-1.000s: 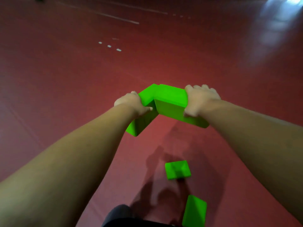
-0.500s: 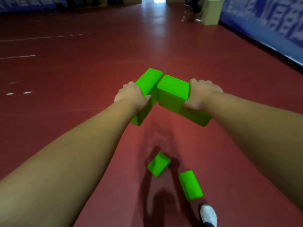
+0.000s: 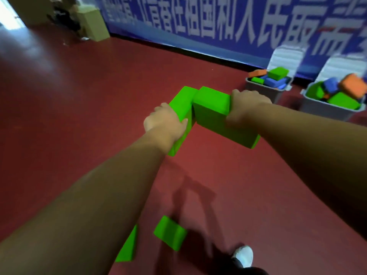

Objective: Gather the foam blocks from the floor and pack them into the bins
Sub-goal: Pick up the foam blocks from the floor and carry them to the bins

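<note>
**Two blocks in hand, two underfoot**

The left hand (image 3: 164, 122) curls over one green block (image 3: 181, 104) and the right hand (image 3: 246, 106) wraps its fingers round another green block (image 3: 214, 116). Both blocks are held in the air, far ends touching. A knock between them could loosen either hold. The loose block (image 3: 170, 233) by the shoe (image 3: 243, 256) invites a stumble. The heaped bin (image 3: 278, 96) ahead may shed additions.

Left of left grip (image 3: 164, 121): open floor (image 3: 79, 116).
Right, past right grip (image 3: 247, 107): first bin (image 3: 280, 95), second bin (image 3: 325, 111), both heaped.
Below the grips: loose block (image 3: 170, 233), loose wedge (image 3: 127, 249).
</note>
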Available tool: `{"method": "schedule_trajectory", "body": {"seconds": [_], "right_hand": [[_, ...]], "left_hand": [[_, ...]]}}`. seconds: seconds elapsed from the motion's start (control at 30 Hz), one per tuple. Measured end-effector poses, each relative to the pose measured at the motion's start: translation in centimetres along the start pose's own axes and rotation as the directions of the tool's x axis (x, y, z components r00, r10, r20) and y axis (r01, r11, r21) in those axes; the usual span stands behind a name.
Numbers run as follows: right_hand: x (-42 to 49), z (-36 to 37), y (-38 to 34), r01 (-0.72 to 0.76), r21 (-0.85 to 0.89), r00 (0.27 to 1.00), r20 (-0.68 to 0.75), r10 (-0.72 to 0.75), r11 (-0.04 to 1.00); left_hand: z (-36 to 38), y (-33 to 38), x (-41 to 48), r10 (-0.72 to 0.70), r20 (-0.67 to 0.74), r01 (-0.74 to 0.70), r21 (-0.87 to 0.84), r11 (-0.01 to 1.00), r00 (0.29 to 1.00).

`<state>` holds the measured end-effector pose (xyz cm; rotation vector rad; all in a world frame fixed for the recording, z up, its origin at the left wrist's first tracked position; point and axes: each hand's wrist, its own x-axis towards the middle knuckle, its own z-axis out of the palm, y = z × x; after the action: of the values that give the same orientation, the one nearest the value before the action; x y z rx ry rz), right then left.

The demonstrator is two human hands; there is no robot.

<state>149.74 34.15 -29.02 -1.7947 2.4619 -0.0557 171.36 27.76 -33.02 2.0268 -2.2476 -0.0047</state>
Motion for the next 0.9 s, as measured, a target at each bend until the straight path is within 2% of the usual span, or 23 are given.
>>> {"method": "schedule_trajectory", "body": {"seconds": [0.23, 0.5, 0.63, 0.77, 0.9], "right_hand": [[7.9, -1.1, 21.4, -0.216, -0.016, 0.976, 0.010, 0.216, 0.976], [9.3, -4.4, 40.1, -0.458, -0.003, 0.889, -0.009, 0.458, 0.889], [7.6, -4.8, 48.7, -0.575, 0.025, 0.817, -0.018, 0.576, 0.818], [5.4, -5.0, 57.3, -0.677, 0.037, 0.735, -0.016, 0.677, 0.735], [3.8, -5.0, 66.5, -0.791, 0.030, 0.611, -0.003, 0.791, 0.611]], "left_hand": [[3.6, 24.0, 7.6, 0.249, 0.030, -0.249, 0.006, 0.968, 0.968], [4.2, 45.4, 10.3, 0.455, 0.055, -0.451, -0.068, 0.890, 0.889], [4.4, 56.1, 9.8, 0.580, 0.070, -0.573, -0.095, 0.814, 0.812], [5.6, 67.1, 8.0, 0.706, 0.070, -0.697, -0.120, 0.707, 0.704], [7.9, 78.7, 5.9, 0.804, 0.081, -0.788, -0.164, 0.594, 0.589]]}}
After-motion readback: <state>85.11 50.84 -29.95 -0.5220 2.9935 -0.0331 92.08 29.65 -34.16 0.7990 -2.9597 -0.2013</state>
